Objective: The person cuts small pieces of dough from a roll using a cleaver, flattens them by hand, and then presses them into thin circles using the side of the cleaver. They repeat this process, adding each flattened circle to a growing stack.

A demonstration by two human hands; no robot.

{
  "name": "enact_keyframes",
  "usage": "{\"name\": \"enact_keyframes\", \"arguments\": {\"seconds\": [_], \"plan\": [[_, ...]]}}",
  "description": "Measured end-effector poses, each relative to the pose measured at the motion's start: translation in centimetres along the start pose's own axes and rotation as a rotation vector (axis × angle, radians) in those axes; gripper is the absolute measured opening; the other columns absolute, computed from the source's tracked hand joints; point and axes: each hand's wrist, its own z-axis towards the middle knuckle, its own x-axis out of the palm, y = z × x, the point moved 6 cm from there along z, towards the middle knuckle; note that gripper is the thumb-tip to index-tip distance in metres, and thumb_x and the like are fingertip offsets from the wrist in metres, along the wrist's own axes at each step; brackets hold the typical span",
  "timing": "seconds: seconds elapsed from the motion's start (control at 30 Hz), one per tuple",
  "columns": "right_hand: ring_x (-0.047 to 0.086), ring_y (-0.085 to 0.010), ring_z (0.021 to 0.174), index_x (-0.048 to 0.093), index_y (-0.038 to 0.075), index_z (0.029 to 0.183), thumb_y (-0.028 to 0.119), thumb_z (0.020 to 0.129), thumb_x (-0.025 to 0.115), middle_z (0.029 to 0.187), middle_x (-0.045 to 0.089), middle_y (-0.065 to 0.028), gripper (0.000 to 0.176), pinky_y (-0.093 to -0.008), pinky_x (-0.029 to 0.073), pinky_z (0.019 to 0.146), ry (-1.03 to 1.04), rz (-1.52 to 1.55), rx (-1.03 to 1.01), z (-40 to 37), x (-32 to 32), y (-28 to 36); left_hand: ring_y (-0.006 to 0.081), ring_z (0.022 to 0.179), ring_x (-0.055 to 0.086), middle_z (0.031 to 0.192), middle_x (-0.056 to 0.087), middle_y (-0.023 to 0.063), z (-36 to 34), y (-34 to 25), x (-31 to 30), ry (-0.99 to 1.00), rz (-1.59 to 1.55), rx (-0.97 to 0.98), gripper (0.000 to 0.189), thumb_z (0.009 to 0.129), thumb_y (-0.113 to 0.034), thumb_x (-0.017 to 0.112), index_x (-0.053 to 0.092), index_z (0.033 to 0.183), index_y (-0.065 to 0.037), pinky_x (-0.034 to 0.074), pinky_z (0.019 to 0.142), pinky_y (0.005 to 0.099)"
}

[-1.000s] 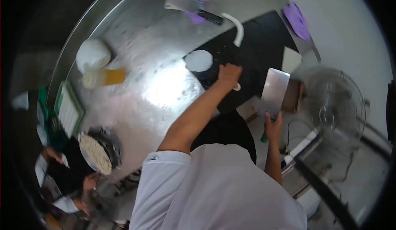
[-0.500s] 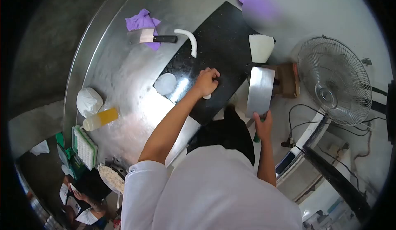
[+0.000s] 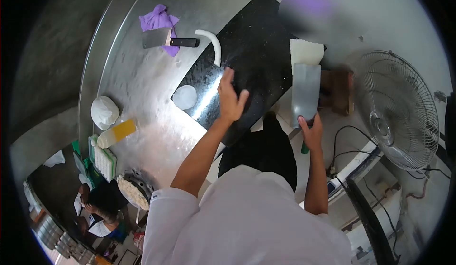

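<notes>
My left hand (image 3: 230, 101) hovers over the lower left part of a black board (image 3: 261, 41), fingers stretched and thumb apart, with nothing in it. A thin, whitish dough round (image 3: 185, 97) lies at the board's left corner. Beyond my fingertips a curved white dough rope (image 3: 212, 44) crosses the board's left edge. My right hand (image 3: 311, 131) grips a broad-bladed cleaver (image 3: 306, 86) by its green handle, the blade pointing away from me beside the board's right edge. The blade's tip overlaps a folded white cloth (image 3: 307, 52) in this view.
On the metal table (image 3: 152, 79), another cleaver (image 3: 183, 42) with a black handle rests on a purple cloth (image 3: 159, 19). A white bag (image 3: 104, 112), an oil bottle (image 3: 117, 133) and a tray (image 3: 102, 159) stand at left. A fan (image 3: 396, 110) is at right; a person (image 3: 97, 212) sits lower left.
My left hand has lifted and opened from the board, where a small white piece showed under it. The cleaver in my right hand has moved slightly away from me, toward the white cloth.
</notes>
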Motion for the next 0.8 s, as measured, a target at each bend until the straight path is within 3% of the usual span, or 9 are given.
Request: {"name": "enact_keyframes", "arguments": {"seconds": [0.03,0.1,0.13,0.23,0.33,0.53,0.6,0.7,0.8], "plan": [[0.066,-0.0241,0.093,0.059,-0.002,0.124,0.023,0.090,0.076,0.104,0.069,-0.0147,0.046,-0.0381,0.051,0.083,0.013,-0.053,-0.002,0.5,0.7,0.3,0.0328,0.136,0.047,0.156,0.032,0.0206,0.7,-0.2,-1.3,-0.160,-0.285,-0.069,0.073,0.089,-0.014,0.066,0.031,0.152,-0.001,0.032,0.117,0.0479],[0.068,-0.0301,0.091,0.059,-0.002,0.120,0.025,0.088,0.077,0.101,0.070,-0.0182,0.046,-0.0409,0.052,0.081,0.003,-0.123,-0.126,1.3,2.6,1.1,0.0245,0.109,0.066,0.140,0.052,0.0181,1.3,0.6,-5.1,-0.315,-0.362,-0.221,0.054,0.091,0.009,0.050,0.042,0.143,0.000,0.049,0.098,0.0369],[0.069,-0.0361,0.089,0.059,-0.002,0.117,0.027,0.087,0.078,0.098,0.070,-0.0217,0.046,-0.0438,0.052,0.080,-0.009,-0.195,-0.262,1.4,3.5,2.1,0.0213,0.103,0.068,0.127,0.061,0.0154,1.6,1.9,-6.9,-0.221,-0.363,-0.177,0.045,0.091,0.011,0.051,0.051,0.135,-0.001,0.051,0.092,0.0339],[0.067,-0.0461,0.087,0.059,-0.002,0.110,0.031,0.085,0.080,0.094,0.070,-0.0260,0.047,-0.0490,0.052,0.076,0.021,-0.309,-0.270,2.1,6.4,3.3,0.0271,0.106,0.067,0.120,0.063,0.0166,-0.6,2.4,-8.7,0.237,-0.060,-0.113,0.039,0.089,0.004,0.064,0.061,0.127,-0.002,0.051,0.093,0.0360],[0.067,-0.0477,0.088,0.058,-0.002,0.107,0.034,0.084,0.081,0.091,0.069,-0.0263,0.048,-0.0502,0.052,0.074,0.077,-0.359,-0.285,2.3,9.6,3.8,0.0359,0.107,0.063,0.112,0.062,0.0139,-4.7,1.8,-6.0,0.455,0.147,0.019,0.043,0.081,-0.008,0.077,0.065,0.122,-0.005,0.052,0.090,0.0443],[0.067,-0.0464,0.083,0.058,0.000,0.106,0.032,0.084,0.082,0.087,0.069,-0.0248,0.045,-0.0468,0.052,0.070,0.123,-0.448,-0.288,-2.4,12.9,3.6,0.0379,0.098,0.061,0.102,0.060,0.0143,-4.6,1.7,-4.1,0.463,0.083,-0.026,0.024,0.081,-0.005,0.076,0.063,0.100,-0.003,0.050,0.085,0.0454],[0.069,-0.0418,0.078,0.059,0.000,0.106,0.029,0.084,0.082,0.084,0.069,-0.0223,0.042,-0.0446,0.053,0.069,0.079,-0.393,-0.274,-4.3,12.8,2.2,0.0376,0.096,0.061,0.099,0.062,0.0138,-4.9,1.5,-3.9,0.511,0.116,0.149,0.020,0.082,-0.006,0.076,0.062,0.095,-0.003,0.050,0.084,0.0461],[0.068,-0.0262,0.084,0.061,-0.001,0.111,0.024,0.087,0.080,0.094,0.070,-0.0158,0.040,-0.0375,0.052,0.074,-0.209,-0.258,-0.136,-7.4,10.3,1.1,0.0369,0.099,0.062,0.091,0.064,0.0135,-5.0,0.4,-2.9,0.691,-0.069,0.092,0.019,0.082,-0.007,0.076,0.061,0.093,-0.003,0.051,0.083,0.0463],[0.067,-0.0255,0.086,0.061,-0.002,0.113,0.023,0.087,0.079,0.099,0.069,-0.0160,0.041,-0.0360,0.051,0.076,-0.301,-0.140,0.139,-10.6,7.8,-1.5,0.0366,0.103,0.064,0.098,0.065,0.0133,-4.1,0.9,0.1,0.811,0.053,0.119,0.032,0.076,-0.012,0.083,0.060,0.096,-0.004,0.052,0.083,0.0474]]}}
